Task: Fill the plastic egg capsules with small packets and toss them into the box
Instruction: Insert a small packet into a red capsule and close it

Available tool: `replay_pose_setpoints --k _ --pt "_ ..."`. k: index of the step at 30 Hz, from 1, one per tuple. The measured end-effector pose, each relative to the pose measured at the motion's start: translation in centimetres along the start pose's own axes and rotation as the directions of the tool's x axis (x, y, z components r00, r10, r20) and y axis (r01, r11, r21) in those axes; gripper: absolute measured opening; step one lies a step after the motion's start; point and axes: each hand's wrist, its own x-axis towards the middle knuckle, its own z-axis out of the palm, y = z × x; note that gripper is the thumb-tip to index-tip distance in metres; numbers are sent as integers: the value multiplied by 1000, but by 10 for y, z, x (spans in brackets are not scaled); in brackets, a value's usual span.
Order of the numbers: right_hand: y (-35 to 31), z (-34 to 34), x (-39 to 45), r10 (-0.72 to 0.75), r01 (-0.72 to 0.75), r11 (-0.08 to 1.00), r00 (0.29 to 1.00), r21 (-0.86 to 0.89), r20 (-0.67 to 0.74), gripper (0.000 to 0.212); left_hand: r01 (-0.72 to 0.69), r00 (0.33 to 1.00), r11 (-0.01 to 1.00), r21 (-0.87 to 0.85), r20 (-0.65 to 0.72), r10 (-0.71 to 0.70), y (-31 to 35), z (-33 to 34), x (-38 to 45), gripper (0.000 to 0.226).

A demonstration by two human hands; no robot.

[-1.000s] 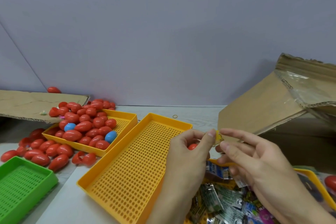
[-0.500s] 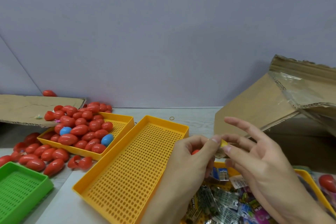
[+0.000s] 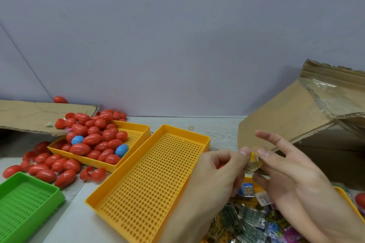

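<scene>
Presently, left to right:

- Green tray [image 3: 23, 201] sits at the bench's near left edge; beside it, red egg capsules [image 3: 92, 140] heap in a yellow tray [image 3: 136, 134] and spill onto the bench.
- Perforated yellow tray [image 3: 150, 179] lies mid-bench.
- Left hand [image 3: 215, 175] is curled; a sliver of red inside suggests a capsule half, though I cannot tell for certain. Its thumb pinches a small packet [image 3: 251, 162].
- Right hand [image 3: 292, 173] pinches the same packet, other fingers spread.
- Recommendation: fold the packet compactly, seat it fully before closing.
- Cardboard box [image 3: 308, 124] stands at the far right.
</scene>
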Motion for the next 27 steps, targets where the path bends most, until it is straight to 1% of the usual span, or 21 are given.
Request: replay_pose_setpoints --k 5,8,11,12,13,14,16,18,22,27 --pt "-1 -2 0 0 0 1000 1000 -9 0 42 1 1000 1000 -17 18 0 -1 0 1 52" --pt "-1 0 -1 21 -21 999 1000 -33 6 46 -8 1000 1000 -22 16 8 -2 -1 1 58" --pt "-2 2 -1 35 -34 998 999 -61 16 52 18 1000 1000 -5 5 -18 -1 0 0 63" --pt "-2 2 -2 27 -27 997 1000 -66 6 54 30 1000 1000 4 -8 -30 0 1 0 62" --pt "-2 2 -2 14 -15 998 1000 -68 -12 56 36 999 999 6 -31 -36 1 1 0 57" --pt "-2 2 -2 -1 -2 998 999 -64 -40 54 33 998 999 -1 -61 -33 2 2 0 48" --pt "-3 1 -1 -26 19 997 995 -74 -93 49 -2 993 1000 -21 -119 -1 3 2 -1 36" --pt "-2 1 -1 -41 29 995 992 -96 -122 47 -37 989 999 -7 -143 36 1 1 -2 33" --pt "-4 2 0 -52 41 994 992 -99 -111 44 -77 985 994 80 -148 88 1 1 -2 13" --pt "-2 1 0 -50 46 996 997 -75 -58 45 -87 982 994 71 -160 98 1 -1 -2 9"
